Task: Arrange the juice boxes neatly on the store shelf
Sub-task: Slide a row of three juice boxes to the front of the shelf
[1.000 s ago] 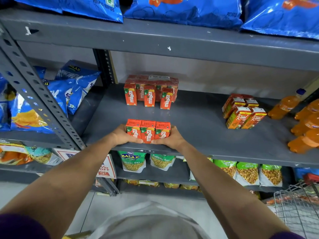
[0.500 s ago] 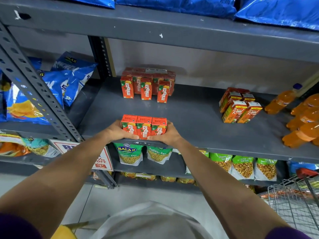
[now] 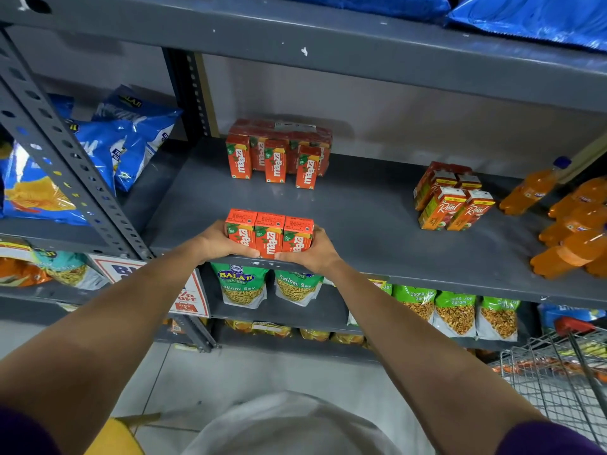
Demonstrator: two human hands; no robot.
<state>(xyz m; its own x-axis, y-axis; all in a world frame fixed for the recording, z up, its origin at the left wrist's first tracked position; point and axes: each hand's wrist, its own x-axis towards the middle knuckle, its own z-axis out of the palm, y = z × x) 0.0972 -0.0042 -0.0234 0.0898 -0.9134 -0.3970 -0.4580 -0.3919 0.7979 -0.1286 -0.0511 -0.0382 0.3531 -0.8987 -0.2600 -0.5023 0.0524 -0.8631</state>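
Three orange-red Maaza juice boxes (image 3: 268, 232) stand side by side at the front edge of the grey metal shelf (image 3: 361, 224). My left hand (image 3: 215, 241) presses against the row's left end and my right hand (image 3: 313, 251) against its right end, so the row is squeezed between them. Further back on the same shelf stands a group of Maaza boxes (image 3: 276, 156), three loose ones in front of a shrink-wrapped pack. A cluster of Real juice boxes (image 3: 451, 198) stands to the right.
Orange drink bottles (image 3: 571, 221) lie at the shelf's right end. Blue chip bags (image 3: 98, 149) fill the neighbouring bay on the left, behind a perforated upright (image 3: 65, 159). Snack packets (image 3: 456, 310) hang on the shelf below. A wire shopping cart (image 3: 558, 379) stands at bottom right.
Both hands keep the same hold on the row of three boxes at the shelf's front edge. The camera has tilted slightly, shifting the whole scene upward in view.
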